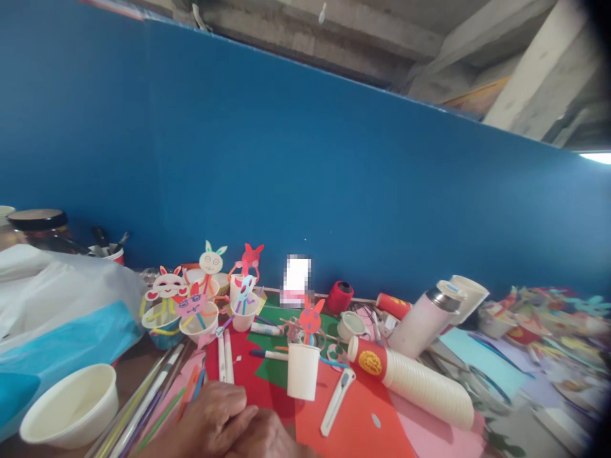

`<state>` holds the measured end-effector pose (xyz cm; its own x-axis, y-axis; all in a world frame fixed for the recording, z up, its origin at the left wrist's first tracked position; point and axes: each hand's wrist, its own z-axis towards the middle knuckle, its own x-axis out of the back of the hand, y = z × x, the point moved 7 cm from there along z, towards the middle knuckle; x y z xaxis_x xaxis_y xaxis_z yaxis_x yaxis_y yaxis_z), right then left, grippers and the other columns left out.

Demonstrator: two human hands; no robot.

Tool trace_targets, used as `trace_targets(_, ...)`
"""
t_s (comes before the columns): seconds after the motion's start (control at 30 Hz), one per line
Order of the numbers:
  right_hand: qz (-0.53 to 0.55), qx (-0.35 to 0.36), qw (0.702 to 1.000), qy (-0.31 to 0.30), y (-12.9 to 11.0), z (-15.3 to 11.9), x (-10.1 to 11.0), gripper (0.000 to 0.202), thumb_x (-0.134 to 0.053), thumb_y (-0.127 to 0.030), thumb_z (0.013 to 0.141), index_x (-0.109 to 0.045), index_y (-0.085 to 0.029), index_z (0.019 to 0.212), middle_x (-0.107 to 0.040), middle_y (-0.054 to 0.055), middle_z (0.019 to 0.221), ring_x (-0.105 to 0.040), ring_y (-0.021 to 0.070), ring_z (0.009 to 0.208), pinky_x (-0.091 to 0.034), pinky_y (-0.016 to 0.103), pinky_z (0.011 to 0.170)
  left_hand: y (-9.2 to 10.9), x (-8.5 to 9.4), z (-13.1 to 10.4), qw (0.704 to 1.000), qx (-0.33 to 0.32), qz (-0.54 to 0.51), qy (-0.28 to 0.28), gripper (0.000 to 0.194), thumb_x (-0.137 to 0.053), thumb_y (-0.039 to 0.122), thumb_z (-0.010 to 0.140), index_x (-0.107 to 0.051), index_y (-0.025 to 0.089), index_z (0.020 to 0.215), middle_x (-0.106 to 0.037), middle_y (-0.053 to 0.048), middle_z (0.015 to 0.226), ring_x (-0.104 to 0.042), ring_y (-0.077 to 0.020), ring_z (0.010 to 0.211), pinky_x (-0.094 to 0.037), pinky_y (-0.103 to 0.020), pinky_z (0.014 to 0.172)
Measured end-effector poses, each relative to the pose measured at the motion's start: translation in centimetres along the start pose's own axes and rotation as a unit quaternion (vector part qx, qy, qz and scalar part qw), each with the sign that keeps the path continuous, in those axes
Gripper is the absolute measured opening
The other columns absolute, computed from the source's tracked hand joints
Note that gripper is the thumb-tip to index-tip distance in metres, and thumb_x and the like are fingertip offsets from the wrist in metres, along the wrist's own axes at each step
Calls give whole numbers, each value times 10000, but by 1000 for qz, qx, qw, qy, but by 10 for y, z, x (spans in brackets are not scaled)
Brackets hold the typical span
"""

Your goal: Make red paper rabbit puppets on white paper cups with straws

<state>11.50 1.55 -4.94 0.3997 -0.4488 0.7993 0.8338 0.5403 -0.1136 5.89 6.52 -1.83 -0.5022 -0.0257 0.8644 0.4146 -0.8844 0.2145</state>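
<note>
My left hand (212, 410) rests at the lower middle of the view, fingers curled, over the edge of red paper (284, 407). Against it lies my right hand (267, 436), also closed, partly cut off by the bottom edge. Nothing shows between the fingers of either. Up and right of them stands an upright white paper cup (303, 372) with a red paper animal head (312, 320) above its rim. A white utility knife (338, 402) lies on orange-red paper just right of that cup.
Several cups with paper animal figures (210, 261) stand behind. A white bowl (71, 407) and a plastic bag (71, 305) are at left. A long cup stack (424, 387), a flask (424, 321) and craft scraps lie at right. A blue partition (305, 159) rises behind.
</note>
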Motion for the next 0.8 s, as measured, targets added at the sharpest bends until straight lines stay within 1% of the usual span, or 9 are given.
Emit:
trace_targets(0.07, 4, 5, 1000, -12, -4, 8, -3, 215, -480, -232, 815, -569, -172, 628, -483, -22, 428, -400, 82, 336, -298, 181, 299, -1, -2, 0, 1000, 1, 6, -5, 301, -428, 251, 829, -454, 178, 539, -528, 32, 508, -475, -86, 489, -303, -232, 511)
trace_targets(0.13, 34, 90, 995, -34, -14, 13, -3, 259, -464, -306, 821, -557, -174, 618, -505, -20, 467, -449, 86, 411, -343, 173, 363, 0, -3, 1, 1000, 3, 7, -19, 325, -414, 261, 835, -450, 174, 524, -524, 29, 498, -467, -85, 482, -285, -236, 500)
trace_targets(0.2, 56, 167, 984, -37, -21, 14, 0, 302, -423, -325, 833, -543, -182, 595, -507, -25, 481, -464, 90, 454, -359, 180, 410, 1, -3, 3, 999, 10, 6, -39, 342, -400, 273, 842, -449, 171, 519, -531, 24, 500, -464, -86, 484, -271, -239, 496)
trace_targets(0.27, 67, 200, 977, -27, -22, 13, 4, 340, -392, -309, 838, -512, -186, 545, -477, -33, 450, -444, 88, 441, -344, 188, 410, 2, -1, 4, 998, 22, 1, -60, 344, -387, 284, 848, -458, 170, 532, -545, 22, 518, -463, -87, 496, -266, -239, 503)
trace_targets(0.37, 66, 202, 977, -5, -21, 13, 6, 370, -380, -296, 827, -465, -182, 486, -434, -40, 402, -394, 81, 386, -300, 202, 378, 2, 2, 6, 995, 44, -6, -84, 336, -373, 293, 855, -472, 171, 558, -559, 21, 545, -462, -89, 513, -263, -239, 519)
trace_targets(0.43, 50, 203, 978, 2, -24, 13, 6, 375, -379, -306, 823, -447, -184, 475, -420, -43, 393, -378, 83, 369, -297, 220, 386, 3, 4, 7, 994, 55, -4, -97, 335, -372, 298, 854, -473, 170, 562, -561, 18, 555, -460, -93, 519, -260, -241, 523)
trace_targets(0.6, 30, 212, 977, 2, -30, 15, 19, 300, -393, -275, 794, -441, -192, 510, -456, -35, 439, -421, 110, 429, -319, 261, 462, 2, 12, 11, 989, 86, -18, -121, 301, -370, 314, 849, -481, 177, 605, -565, 15, 609, -475, -104, 555, -276, -234, 531)
trace_targets(0.67, 27, 207, 978, 0, -29, 17, 26, 287, -402, -276, 792, -432, -192, 520, -455, -37, 436, -417, 114, 427, -309, 266, 470, -3, 18, 14, 987, 96, -27, -127, 268, -373, 305, 844, -497, 181, 641, -572, 12, 637, -498, -111, 585, -297, -229, 550)
trace_targets(0.8, 21, 182, 983, -11, -24, 22, 33, 281, -419, -292, 807, -423, -185, 548, -457, -46, 447, -398, 96, 411, -282, 248, 473, -22, 33, 19, 984, 123, -7, -128, 231, -364, 274, 839, -544, 193, 719, -601, -5, 721, -548, -134, 668, -335, -233, 615)
